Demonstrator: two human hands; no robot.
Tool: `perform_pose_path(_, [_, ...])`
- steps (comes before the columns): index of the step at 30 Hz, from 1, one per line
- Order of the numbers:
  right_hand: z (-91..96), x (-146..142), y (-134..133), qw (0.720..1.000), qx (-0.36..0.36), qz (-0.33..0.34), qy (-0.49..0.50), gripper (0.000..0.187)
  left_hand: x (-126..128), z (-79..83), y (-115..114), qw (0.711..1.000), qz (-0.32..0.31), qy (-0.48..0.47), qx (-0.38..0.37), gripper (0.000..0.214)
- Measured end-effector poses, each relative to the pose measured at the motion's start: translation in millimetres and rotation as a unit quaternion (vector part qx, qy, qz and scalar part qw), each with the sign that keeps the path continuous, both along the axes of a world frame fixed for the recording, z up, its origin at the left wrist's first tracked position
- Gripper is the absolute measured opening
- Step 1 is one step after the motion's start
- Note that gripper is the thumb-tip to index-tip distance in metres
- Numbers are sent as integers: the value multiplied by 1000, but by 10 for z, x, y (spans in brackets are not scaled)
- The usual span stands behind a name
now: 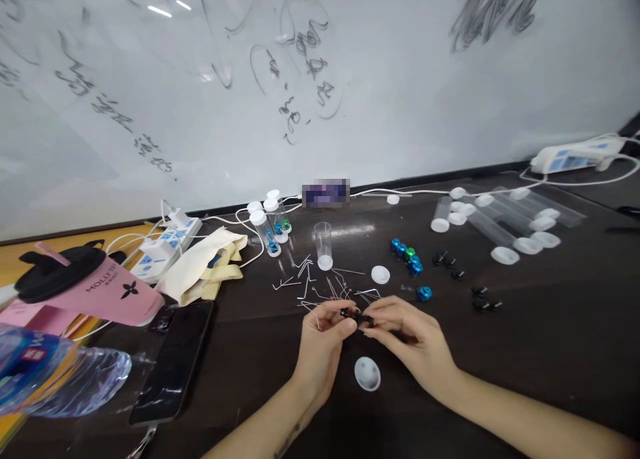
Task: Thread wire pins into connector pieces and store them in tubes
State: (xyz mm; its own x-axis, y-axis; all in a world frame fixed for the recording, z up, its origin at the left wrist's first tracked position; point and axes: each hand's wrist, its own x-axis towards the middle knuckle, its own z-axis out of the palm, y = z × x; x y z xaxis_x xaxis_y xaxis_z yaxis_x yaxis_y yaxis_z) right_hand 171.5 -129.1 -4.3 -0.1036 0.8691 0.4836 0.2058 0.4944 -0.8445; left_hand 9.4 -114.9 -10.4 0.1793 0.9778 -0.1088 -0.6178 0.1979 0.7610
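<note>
Between my two hands is a small black part (357, 317) with a knobby shape; its exact kind is hard to make out. My left hand (323, 345) pinches one end with thumb and fingers. At the other end, my right hand (413, 335) has thumb and fingertips closed on it. Thin bent metal wires (306, 272) lie just beyond my fingers. A white round cap (367, 373) rests on the table below my hands, and another white cap (381, 275) lies beyond them. To the right are shiny blue and green pieces (410, 253) and several small black parts (481, 305).
A transparent tube (323, 242) stands beyond my hands, near filled tubes with white caps (265, 232). More tubes (487, 222) and caps lie at right. On the left are a phone (173, 369), a plastic bottle (60, 372), a pink cup (105, 285) and a power strip (167, 249).
</note>
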Motion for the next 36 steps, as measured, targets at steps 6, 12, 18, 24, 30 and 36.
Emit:
perform_pose_path(6, [-2,18,-12,1000,9,-2,-11,16,-10,-6,16,1000,-3,19,-1,25])
perform_pose_path(12, [-13,16,-19,1000,-2,-3,-5,13,-28,-4,17,999,-16,28,10,25])
perform_pose_path(18, [-32,19,-6,1000,-25,-3,5,12,-33,17,0,999,-24,30,18,22])
perform_pose_path(24, [-52,34,-17,999,-48,-5,11,11,-38,24,4,998,-25,42,31,22])
perform_pose_path(30, [-46,28,2,997,-72,8,24,7,-30,22,-5,998,-22,44,43,20])
perform_pose_path(36, [-53,15,21,994,-100,24,25,20,-33,9,27,999,-8,33,7,20])
